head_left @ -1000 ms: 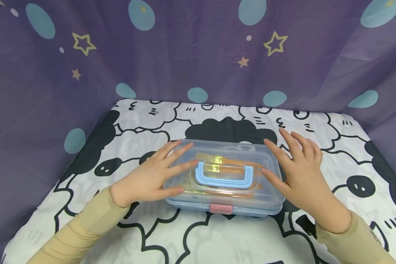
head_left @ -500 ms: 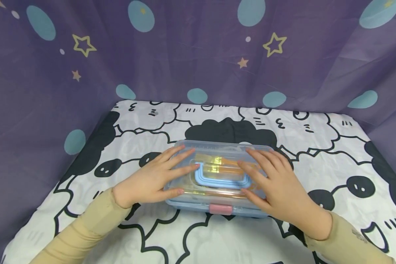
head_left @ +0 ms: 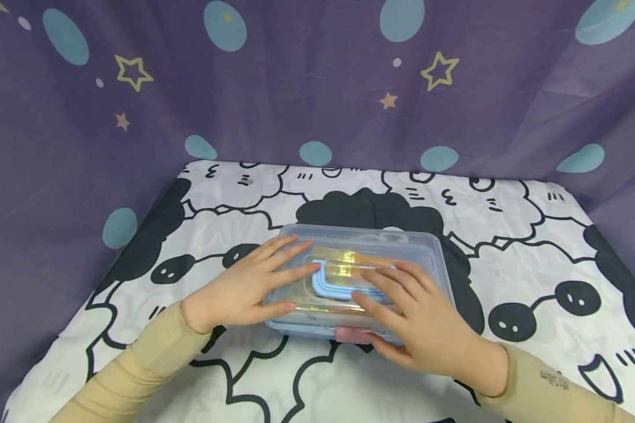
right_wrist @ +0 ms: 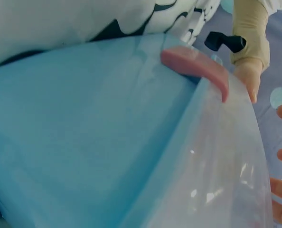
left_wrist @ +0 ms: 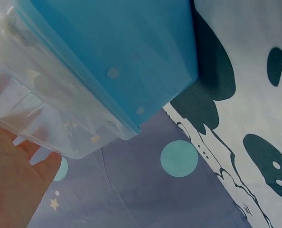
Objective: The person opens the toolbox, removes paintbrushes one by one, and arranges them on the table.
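Note:
A storage box with a clear lid (head_left: pixel 428 249) and a light blue base (right_wrist: pixel 84 123) lies closed on the cloth. A pink latch (head_left: pixel 349 335) is on its front, and a light blue handle (head_left: pixel 325 288) lies flat on top. Paintbrushes (head_left: pixel 344 258) with orange handles show through the lid. My left hand (head_left: pixel 246 286) rests on the lid's left side, fingers spread and straight. My right hand (head_left: pixel 428 326) reaches over the lid's front right, its fingers covering part of the handle. Its thumb tip is right at the latch's right end. Neither hand grips anything.
The table is covered with a white cloth (head_left: pixel 233 229) printed with black cartoon sheep. Behind it and at both sides hangs a purple curtain (head_left: pixel 296 88) with stars and teal spots.
My right hand has come in from the box's right side, moving left and toward the front, its thumb lowering to the latch. My left hand and the box have hardly moved.

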{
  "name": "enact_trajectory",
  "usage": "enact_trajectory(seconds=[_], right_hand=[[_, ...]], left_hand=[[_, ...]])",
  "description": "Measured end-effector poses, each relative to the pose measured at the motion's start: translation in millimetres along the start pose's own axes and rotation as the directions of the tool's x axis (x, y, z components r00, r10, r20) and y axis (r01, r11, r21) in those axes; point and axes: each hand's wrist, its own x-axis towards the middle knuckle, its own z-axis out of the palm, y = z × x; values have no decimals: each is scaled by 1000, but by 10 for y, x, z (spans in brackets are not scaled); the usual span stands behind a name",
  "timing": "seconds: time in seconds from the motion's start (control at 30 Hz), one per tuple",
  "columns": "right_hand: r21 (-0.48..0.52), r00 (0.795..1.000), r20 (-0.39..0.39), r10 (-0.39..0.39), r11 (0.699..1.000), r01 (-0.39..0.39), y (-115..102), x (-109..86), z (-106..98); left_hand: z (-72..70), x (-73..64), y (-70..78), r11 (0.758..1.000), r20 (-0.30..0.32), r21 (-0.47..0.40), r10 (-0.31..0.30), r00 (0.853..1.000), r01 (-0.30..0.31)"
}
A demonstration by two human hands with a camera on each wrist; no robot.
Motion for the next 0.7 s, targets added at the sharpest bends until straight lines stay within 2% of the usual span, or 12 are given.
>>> enact_trajectory(seconds=[0.17,0.37,0.5,0.7], right_hand=[[-26,993,-76,-91,996,89,-47,-1,45],[-114,968,-128,-218,972,204,-84,-12,126],[-183,955,-75,-288,945,271,-99,-50,162],[-240,936,2,-353,908,343,-107,-129,203]], left_hand=[[3,0,0,1000,2,-5,-4,1000,4],[1,-6,-2,1000,1,-12,-2,1000,2],[3,-9,-3,1000,2,-10,-4,1000,4],[8,-9,2,1000,3,-15,-16,1000,16]])
